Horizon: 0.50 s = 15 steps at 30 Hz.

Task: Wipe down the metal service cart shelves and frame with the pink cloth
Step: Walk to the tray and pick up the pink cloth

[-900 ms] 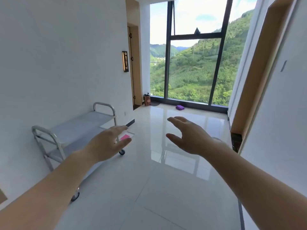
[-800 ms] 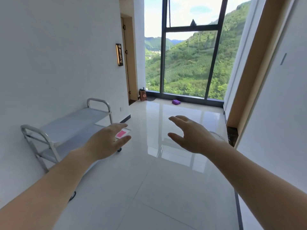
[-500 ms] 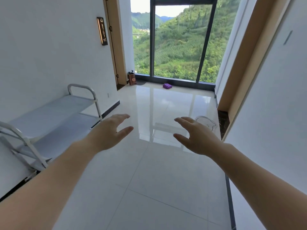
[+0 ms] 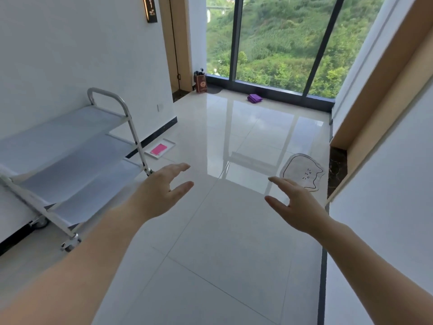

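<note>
Left hand [image 4: 161, 193], right hand [image 4: 296, 207] outstretched, fingers relaxed, seemingly empty

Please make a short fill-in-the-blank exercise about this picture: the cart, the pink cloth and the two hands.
1. The pink cloth lies in a white tray on the ____.
2. The metal cart has ____ shelves.
3. The left hand and the right hand hold ____.

Missing words: floor; three; nothing

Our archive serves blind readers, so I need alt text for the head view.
Both hands, left hand and right hand, reach forward open and empty over a glossy tiled floor. A metal cart stands against the left wall; a pink cloth lies in a tray on the floor beyond it.
</note>
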Each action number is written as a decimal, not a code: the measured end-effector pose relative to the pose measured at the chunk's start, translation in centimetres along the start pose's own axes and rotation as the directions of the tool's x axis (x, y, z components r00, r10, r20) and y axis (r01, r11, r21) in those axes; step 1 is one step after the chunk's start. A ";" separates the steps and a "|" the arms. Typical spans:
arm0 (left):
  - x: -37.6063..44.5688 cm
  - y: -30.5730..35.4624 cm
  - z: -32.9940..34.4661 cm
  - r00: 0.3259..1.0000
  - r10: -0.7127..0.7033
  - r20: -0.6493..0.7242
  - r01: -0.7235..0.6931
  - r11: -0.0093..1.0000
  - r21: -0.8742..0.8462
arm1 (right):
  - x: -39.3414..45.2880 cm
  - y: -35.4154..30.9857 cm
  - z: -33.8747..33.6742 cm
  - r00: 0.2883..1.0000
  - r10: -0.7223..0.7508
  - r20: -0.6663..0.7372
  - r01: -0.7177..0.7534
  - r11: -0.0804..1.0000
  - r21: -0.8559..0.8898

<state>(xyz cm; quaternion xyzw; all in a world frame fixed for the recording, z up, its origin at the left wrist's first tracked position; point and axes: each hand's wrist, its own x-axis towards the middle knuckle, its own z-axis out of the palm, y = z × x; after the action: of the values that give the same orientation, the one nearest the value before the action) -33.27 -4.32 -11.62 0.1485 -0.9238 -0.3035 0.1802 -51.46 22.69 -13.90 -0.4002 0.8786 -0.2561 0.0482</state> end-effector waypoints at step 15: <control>12.4 -9.9 2.9 0.967 -0.239 -0.091 0.238 0.971 -0.028 | 22.7 1.8 3.8 0.976 -0.196 0.091 0.183 0.973 0.138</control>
<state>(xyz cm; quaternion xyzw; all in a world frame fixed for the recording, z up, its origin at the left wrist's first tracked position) -43.92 -15.27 -16.88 0.2711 -0.8872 -0.3233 0.1867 -66.92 5.57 -15.31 -0.4911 0.8143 -0.2944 0.0950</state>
